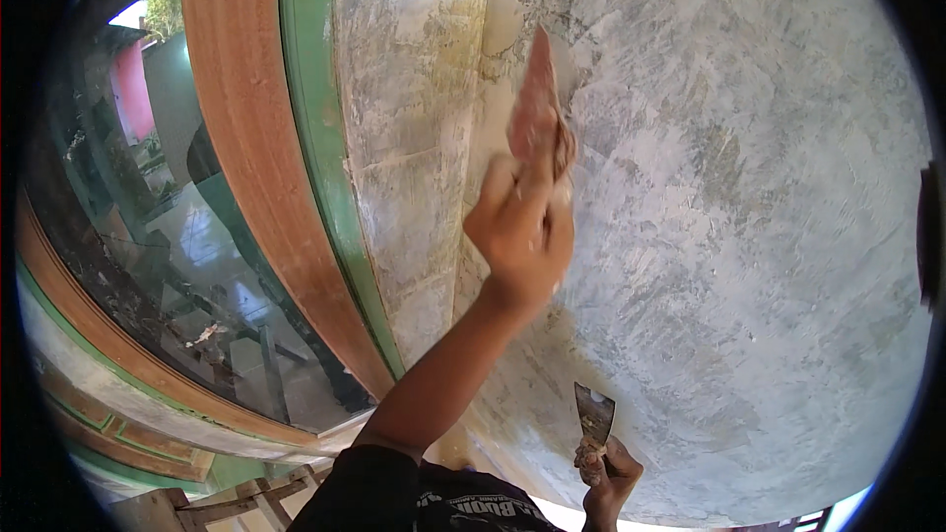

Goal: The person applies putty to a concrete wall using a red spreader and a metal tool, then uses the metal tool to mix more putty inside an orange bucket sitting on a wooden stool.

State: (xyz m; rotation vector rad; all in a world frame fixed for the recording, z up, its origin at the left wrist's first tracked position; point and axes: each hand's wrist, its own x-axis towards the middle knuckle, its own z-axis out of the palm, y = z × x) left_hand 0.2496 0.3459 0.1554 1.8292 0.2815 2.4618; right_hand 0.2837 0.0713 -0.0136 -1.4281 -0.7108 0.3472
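Observation:
My left hand (524,227) is raised at the middle of the view, its fingers closed on a reddish-brown, tapered putty blade (532,99), slightly blurred. The blade is at the patchy grey plastered wall (749,187), near a cracked, yellowish vertical seam; I cannot tell whether it touches. Low on the right, my right hand (616,473) grips a metal scraper (595,409) by its plaster-caked handle, the blade pointing up and smeared with grey material.
A window (197,266) with an orange-brown wooden frame (236,89) and green trim (320,138) curves down the left, beside a rough plastered strip (404,118). A wooden slatted structure (217,507) stands at the lower left, below a green-edged brown panel.

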